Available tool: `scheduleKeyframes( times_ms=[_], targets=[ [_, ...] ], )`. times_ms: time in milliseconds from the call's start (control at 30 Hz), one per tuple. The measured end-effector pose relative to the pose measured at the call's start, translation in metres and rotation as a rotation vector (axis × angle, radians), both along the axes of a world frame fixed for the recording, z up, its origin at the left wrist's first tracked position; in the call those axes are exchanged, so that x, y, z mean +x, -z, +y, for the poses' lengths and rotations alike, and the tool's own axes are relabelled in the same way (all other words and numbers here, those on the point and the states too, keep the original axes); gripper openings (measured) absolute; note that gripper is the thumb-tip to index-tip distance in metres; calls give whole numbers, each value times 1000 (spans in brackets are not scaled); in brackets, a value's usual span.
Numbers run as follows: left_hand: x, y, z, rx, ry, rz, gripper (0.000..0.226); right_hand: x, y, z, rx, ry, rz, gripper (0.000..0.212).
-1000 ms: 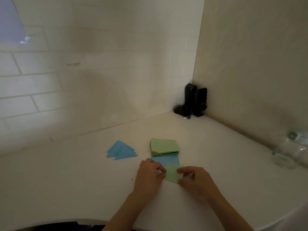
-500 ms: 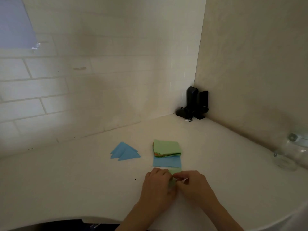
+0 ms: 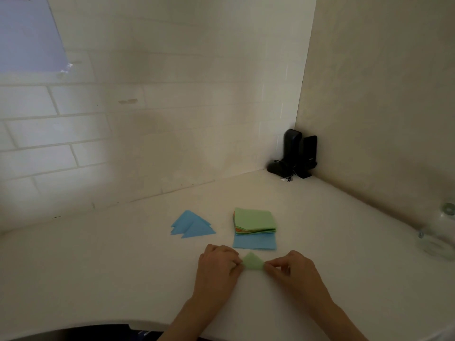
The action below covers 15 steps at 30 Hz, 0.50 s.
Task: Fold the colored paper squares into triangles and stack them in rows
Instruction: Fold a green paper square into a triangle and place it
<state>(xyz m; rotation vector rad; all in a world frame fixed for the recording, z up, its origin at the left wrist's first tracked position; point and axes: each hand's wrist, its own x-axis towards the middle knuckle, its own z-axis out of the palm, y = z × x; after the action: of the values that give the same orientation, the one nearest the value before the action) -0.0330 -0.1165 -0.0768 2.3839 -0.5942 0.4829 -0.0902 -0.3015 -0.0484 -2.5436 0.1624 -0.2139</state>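
Head-view showed both hands working low over the white counter (image 3: 123,279). A small green triangle (image 3: 252,262) of folded paper lay flat between them, its point aimed away from the person. The left hand (image 3: 218,265) had its fingers curled onto the triangle's left corner, pinching it, and the right hand (image 3: 291,269) pinched the right corner in the same way, thumb and forefinger closed on the paper's edge. Just beyond the fingertips, touching nothing, sat a blue paper square (image 3: 254,242) lying flat, and on its far edge rested a stack of colored squares (image 3: 254,223) with a green sheet on top and orange edges showing at the side. Beyond the left hand and a little further out to its left lay the blue triangles (image 3: 192,225), overlapped in a short row, well apart from the stack. Far past the right hand, in the corner where the walls met, stood a black device (image 3: 295,153) with a cable. Out to the right of the right hand was a clear glass jar (image 3: 440,235), blurred at the frame's edge.
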Motion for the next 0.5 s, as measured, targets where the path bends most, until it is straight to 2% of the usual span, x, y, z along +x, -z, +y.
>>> scheduleKeyframes(
  times_ms=[100, 367, 500],
  targets=[
    [-1, -2, -5, -26, -54, 74, 13, 1, 0, 3, 46, 56, -19, 17],
    [-1, -1, -22, 142, -172, 83, 36, 6, 2, 17, 32, 199, -34, 23],
    [1, -2, -22, 134, -176, 104, 29, 8, 5, 16, 18, 204, -44, 25]
  ],
)
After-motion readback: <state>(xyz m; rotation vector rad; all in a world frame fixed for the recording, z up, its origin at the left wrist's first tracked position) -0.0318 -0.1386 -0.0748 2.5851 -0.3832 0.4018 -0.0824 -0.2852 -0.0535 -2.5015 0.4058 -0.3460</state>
